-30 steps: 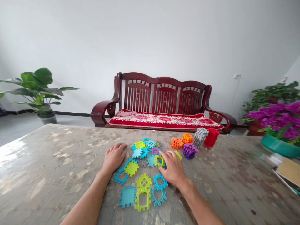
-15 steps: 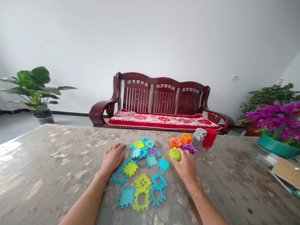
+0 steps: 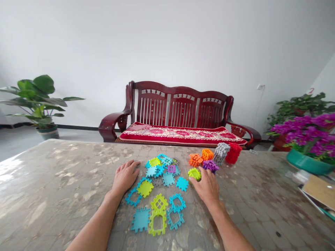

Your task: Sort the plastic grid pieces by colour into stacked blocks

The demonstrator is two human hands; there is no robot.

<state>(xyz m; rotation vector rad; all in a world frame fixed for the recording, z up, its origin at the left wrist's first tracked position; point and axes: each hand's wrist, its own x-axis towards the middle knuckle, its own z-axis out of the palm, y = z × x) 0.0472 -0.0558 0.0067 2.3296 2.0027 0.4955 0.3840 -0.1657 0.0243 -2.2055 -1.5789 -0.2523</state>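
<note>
My right hand (image 3: 207,184) has its thumb and fingers around a small stack of lime-green interlocking tiles (image 3: 194,174), which lies on the table. Behind its fingers sits a purple stack of tiles (image 3: 210,166). My left hand (image 3: 126,176) rests flat on the table with its fingers stretched out, holding nothing. Between the hands lies a loose pile of notched plastic tiles, among them a light-blue tile (image 3: 168,179), a blue tile (image 3: 182,183) and a lime-green tile (image 3: 145,188). Nearer me are a lime-green window-frame tile (image 3: 158,223) and a teal solid tile (image 3: 140,220).
Orange stacks (image 3: 195,160), a grey stack (image 3: 221,153) and a red stack (image 3: 233,153) stand beyond my right hand. A teal flower pot (image 3: 310,162) and a cardboard piece (image 3: 320,191) are at the right of the table (image 3: 78,174). A wooden bench (image 3: 183,104) stands behind it.
The lime-green stack in my right hand has tipped down from tilted to lying flatter on the table. My left hand has stayed in place.
</note>
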